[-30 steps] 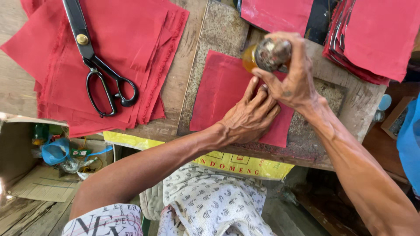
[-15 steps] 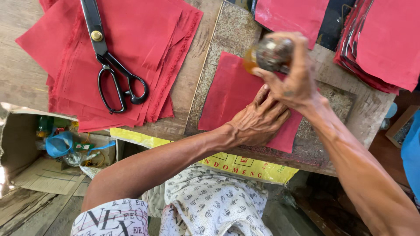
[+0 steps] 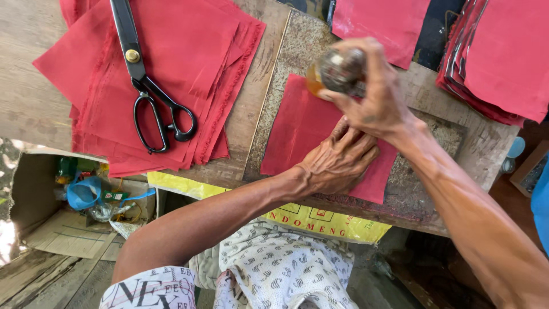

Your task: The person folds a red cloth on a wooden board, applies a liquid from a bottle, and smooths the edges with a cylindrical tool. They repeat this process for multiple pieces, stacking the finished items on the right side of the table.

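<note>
A single red fabric piece lies flat on a worn speckled board. My left hand rests palm down on the piece's lower right part, fingers spread. Just above it, my right hand is closed around a small bottle with amber liquid and a dull round top, held over the upper right edge of the fabric.
Black scissors lie on a stack of red fabric at the left. More red pieces sit at top middle and top right. A cardboard box with clutter stands below left, by the wooden table edge.
The view has shifted slightly, so everything sits a little further right and lower. My hands keep the same hold, with the bottle still over the fabric.
</note>
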